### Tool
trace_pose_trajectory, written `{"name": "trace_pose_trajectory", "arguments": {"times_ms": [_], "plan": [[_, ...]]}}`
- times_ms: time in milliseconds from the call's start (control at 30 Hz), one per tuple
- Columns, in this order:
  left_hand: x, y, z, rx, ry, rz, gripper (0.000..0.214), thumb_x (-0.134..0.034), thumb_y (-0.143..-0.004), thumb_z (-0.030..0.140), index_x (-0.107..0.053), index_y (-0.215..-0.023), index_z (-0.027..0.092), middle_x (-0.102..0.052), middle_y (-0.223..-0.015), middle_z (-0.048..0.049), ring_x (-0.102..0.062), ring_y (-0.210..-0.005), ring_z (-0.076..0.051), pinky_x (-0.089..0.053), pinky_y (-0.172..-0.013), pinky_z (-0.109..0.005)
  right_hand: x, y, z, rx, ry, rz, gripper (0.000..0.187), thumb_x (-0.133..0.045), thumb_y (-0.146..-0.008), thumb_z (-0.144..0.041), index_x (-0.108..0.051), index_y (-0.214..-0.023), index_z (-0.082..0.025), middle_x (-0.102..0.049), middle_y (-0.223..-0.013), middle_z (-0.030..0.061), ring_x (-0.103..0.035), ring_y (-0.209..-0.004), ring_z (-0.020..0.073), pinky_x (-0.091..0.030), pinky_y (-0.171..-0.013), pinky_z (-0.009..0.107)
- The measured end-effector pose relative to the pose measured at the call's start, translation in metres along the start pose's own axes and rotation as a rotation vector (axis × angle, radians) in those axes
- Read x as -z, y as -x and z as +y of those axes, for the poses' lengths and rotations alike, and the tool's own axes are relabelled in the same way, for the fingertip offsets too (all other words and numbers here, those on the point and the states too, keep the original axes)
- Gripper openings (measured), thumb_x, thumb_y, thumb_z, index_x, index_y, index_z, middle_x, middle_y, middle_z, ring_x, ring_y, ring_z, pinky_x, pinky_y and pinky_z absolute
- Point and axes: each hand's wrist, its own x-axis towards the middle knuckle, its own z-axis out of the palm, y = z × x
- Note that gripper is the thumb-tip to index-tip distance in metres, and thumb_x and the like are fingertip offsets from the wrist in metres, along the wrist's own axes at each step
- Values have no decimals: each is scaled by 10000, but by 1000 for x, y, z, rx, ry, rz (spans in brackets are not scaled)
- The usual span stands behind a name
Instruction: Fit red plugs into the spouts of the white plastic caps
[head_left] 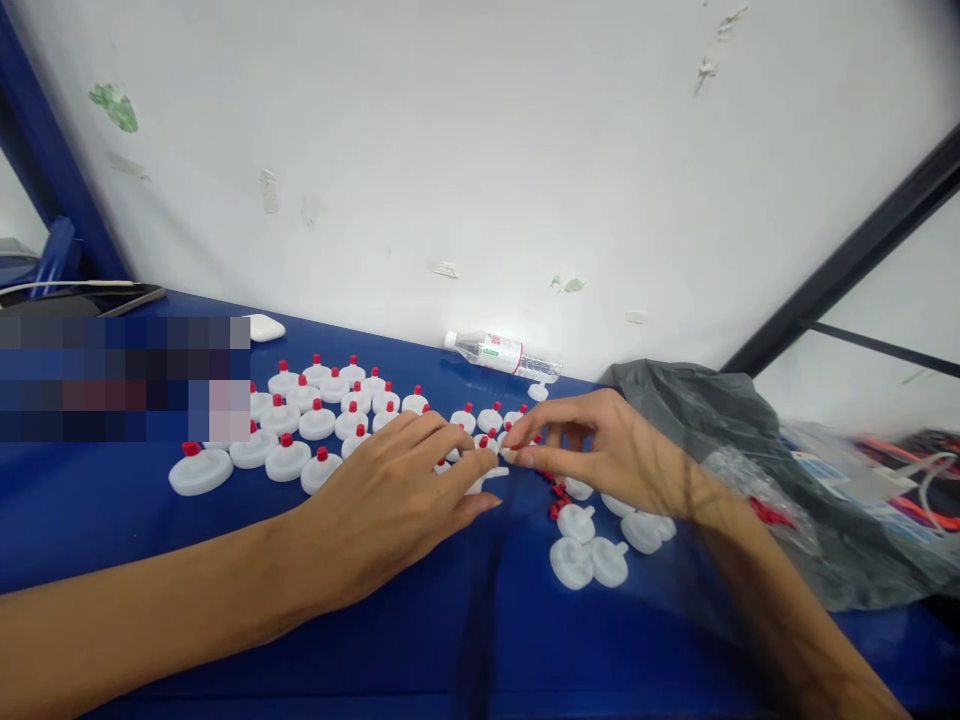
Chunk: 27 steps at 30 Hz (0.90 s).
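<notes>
My left hand lies over the blue table, its fingers curled around a white plastic disc near the middle. My right hand meets it from the right, thumb and forefinger pinched at the disc's top where a small red cap shows. Several white discs with red caps stand in rows to the left. Three or so uncapped white discs lie below my right hand, beside loose red caps.
A clear water bottle lies on its side against the white wall. A grey plastic bag sits to the right, with cables and packets beyond it. A white case rests at the back left beside a dark flat device.
</notes>
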Motion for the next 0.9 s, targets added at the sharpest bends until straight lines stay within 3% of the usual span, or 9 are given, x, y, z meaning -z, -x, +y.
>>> {"name": "trace_pose_trajectory", "arguments": {"times_ms": [200,400,567,700,900], "plan": [[2,1,-1,50,26,3,233,-469,-1087,330,-625,-1088,157,-699,-906,-44,-645,-817,-213,-508,-750,-348,-10,-3,-2,-51,-260,49,142,-860,-782,-304,-768,-849,-220,-698,-587,-47,-656,-508,124,-440,-469,205],[0,2,-1,124,12,37,297,-427,-1100,382,-626,-1023,175,-694,-813,-20,-653,-753,-197,-501,-718,-328,-14,-5,-5,-40,-284,58,116,-865,-776,-257,-777,-841,-219,-701,-587,-51,-626,-484,96,-449,-482,198],[0,1,-2,154,47,109,263,-442,-1102,386,-603,-1045,186,-752,-939,-22,-721,-845,-202,-540,-768,-335,-21,-7,2,-19,-380,110,157,-890,-749,-294,-782,-832,-217,-708,-595,-37,-673,-515,125,-448,-456,207],[0,2,-3,170,141,155,214,-484,-1091,387,-574,-1164,208,-758,-1044,-24,-736,-917,-192,-562,-820,-319,-25,-7,8,46,-454,167,147,-901,-737,-319,-790,-765,-228,-771,-729,-2,-694,-549,132,-507,-497,238],[3,3,-2,171,239,185,249,-539,-1071,362,-535,-1274,219,-747,-1140,-20,-717,-1000,-173,-545,-923,-298,-21,-5,11,3,-612,45,133,-881,-772,-310,-796,-796,-210,-768,-746,19,-679,-546,127,-522,-491,244]]}}
